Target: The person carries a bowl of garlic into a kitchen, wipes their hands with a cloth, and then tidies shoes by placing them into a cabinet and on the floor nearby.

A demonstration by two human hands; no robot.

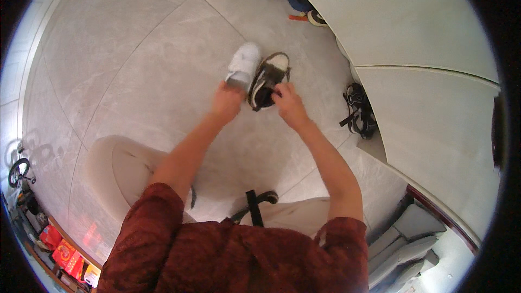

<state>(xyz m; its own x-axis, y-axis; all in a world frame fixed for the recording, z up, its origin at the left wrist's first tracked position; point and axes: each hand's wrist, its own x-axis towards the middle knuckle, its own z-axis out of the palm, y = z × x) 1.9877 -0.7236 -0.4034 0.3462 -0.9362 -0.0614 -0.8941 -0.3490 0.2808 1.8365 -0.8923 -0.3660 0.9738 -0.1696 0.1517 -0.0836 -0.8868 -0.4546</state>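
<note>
As the head view looks down, the step in hand appears to be handling two unlike shoes side by side, toes pointing away from the person. The left hand (229,100) is closed on the heel end of a rounded, white low-cut shoe (244,65); the right hand (291,104) pinches the collar of a black-and-cream laced sneaker (264,82) just to its right. Both shoes are over the grey, faintly veined tile floor (163,87); whether either is lifted is unclear. The next move, I judge, calls for keeping both heel-end grips firm and the toes level. The white upper looks smooth and padded, though blurred; the sneaker mixes a pale, rounded toe cap with darker panels and a deep black opening. Farther right, black strappy sandals (359,111) sit beside a glossy, flat-fronted white cabinet (423,32).
</note>
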